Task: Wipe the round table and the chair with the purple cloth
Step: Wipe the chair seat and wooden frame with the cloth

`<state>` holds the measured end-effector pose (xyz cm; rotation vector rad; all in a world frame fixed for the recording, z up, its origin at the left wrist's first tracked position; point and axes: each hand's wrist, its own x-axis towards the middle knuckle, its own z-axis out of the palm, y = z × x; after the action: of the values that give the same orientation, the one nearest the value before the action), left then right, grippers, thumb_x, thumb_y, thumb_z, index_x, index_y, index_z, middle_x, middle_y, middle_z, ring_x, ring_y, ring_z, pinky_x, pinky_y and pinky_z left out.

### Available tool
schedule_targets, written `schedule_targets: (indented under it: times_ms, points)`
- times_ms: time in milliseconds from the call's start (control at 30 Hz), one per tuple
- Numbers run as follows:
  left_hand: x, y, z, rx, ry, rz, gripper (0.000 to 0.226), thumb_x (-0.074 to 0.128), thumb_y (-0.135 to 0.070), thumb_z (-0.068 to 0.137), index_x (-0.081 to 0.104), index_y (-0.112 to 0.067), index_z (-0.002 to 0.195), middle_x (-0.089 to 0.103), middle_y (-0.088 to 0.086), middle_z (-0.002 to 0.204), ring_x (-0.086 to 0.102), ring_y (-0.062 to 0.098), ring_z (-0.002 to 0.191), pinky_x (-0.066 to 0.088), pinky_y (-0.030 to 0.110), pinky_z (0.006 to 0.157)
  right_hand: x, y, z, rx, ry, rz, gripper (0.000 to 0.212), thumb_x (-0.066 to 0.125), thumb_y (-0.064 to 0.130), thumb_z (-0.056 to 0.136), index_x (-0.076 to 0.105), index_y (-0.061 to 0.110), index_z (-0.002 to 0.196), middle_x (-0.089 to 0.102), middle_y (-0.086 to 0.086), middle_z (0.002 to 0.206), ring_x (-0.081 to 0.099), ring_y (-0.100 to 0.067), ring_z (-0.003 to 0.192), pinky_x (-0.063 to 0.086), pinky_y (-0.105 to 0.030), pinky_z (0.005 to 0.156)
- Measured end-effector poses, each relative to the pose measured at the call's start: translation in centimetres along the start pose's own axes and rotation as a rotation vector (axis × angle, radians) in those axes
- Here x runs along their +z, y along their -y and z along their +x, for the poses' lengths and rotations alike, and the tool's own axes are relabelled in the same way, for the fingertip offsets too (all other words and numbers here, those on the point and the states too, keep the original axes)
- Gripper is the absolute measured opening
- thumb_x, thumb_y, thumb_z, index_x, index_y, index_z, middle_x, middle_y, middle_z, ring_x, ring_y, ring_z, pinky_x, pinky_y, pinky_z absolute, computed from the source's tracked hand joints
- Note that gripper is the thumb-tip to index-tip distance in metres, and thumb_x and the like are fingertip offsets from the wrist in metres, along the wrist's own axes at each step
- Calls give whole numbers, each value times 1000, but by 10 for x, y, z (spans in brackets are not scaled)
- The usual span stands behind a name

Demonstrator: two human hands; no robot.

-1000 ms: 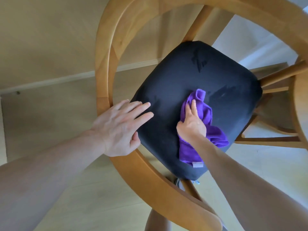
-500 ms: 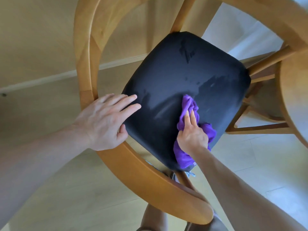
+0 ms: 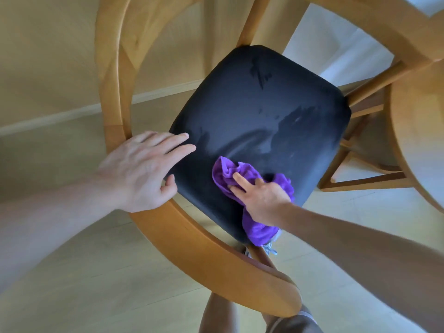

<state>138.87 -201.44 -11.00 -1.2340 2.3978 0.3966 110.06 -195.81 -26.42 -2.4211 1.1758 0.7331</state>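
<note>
Chair (image 3: pixel 115 75): a wooden chair with a curved back rail that arcs round the left and near sides of the seat, seen from above.
Seat (image 3: pixel 259 111): a dark padded cushion with damp streaks and smears across its middle and far part.
Purple cloth (image 3: pixel 257 227): bunched up on the near right part of the seat, one end spilling over the seat's near edge, the other end crumpled toward the seat's middle.
Right hand (image 3: pixel 262 200): lies on top of the cloth and presses it onto the seat; the fingers (image 3: pixel 240 180) are stretched out straight and lie close together, pointing toward the seat's left side.
Left hand (image 3: pixel 141 171): rests flat at the seat's left edge, palm over the rail and seat corner, fingers straight and slightly spread, tips on the dark cushion, thumb against the seat's side.
Round table (image 3: pixel 418 131): its wooden edge shows at the right, just beyond the seat's right edge.
Floor (image 3: pixel 96 272): pale boards under the chair.
</note>
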Motion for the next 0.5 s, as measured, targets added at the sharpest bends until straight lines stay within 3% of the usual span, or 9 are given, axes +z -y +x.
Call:
schedule_targets:
  times_ms: [67,133,200,267,333,400,500]
  points:
    - [1,0,1,-18,-4,-3,71,31,-40,86,46,-17,152,44,8,159,50,27,137,40,47,116,-2,-28,-5,103,-56,-30,65,48,26,96,29,36,157,18,4,165,59,-35,106,49,-39,62]
    - [2,-7,3,-95,-14,-42,72,27,-44,87,39,-20,154,40,7,162,47,27,141,37,48,117,-2,-43,-10,357,-159,99,60,51,32,94,39,37,152,29,5,160,63,-35,99,52,-39,70]
    - [6,-23,7,-212,-37,-111,73,21,-51,90,30,-25,158,31,5,167,38,26,148,33,47,120,0,-36,-10,573,-229,272,61,56,33,91,43,34,150,30,4,158,63,-36,98,51,-38,70]
    - [13,-43,14,-271,-49,-170,73,18,-56,93,22,-27,160,22,5,170,29,25,153,30,46,122,0,-11,-7,663,-249,380,64,58,32,89,41,27,150,29,0,155,62,-37,100,48,-38,66]
    - [19,-61,22,-235,-49,-206,72,23,-57,96,16,-27,161,16,5,172,22,24,155,26,45,124,3,17,-12,599,-214,421,65,57,33,89,39,23,151,31,-2,151,63,-36,96,46,-36,62]
    - [21,-68,27,-176,-58,-219,69,31,-54,99,18,-26,161,15,4,172,21,23,156,24,44,125,14,35,-32,412,-141,362,63,54,35,89,40,23,150,34,0,148,63,-32,92,48,-35,60]
    - [17,-68,23,-151,-111,-264,65,36,-46,95,36,-23,155,32,3,166,32,21,151,31,41,123,32,36,-64,192,-32,361,53,49,37,88,47,27,140,37,4,144,60,-28,99,53,-36,64]
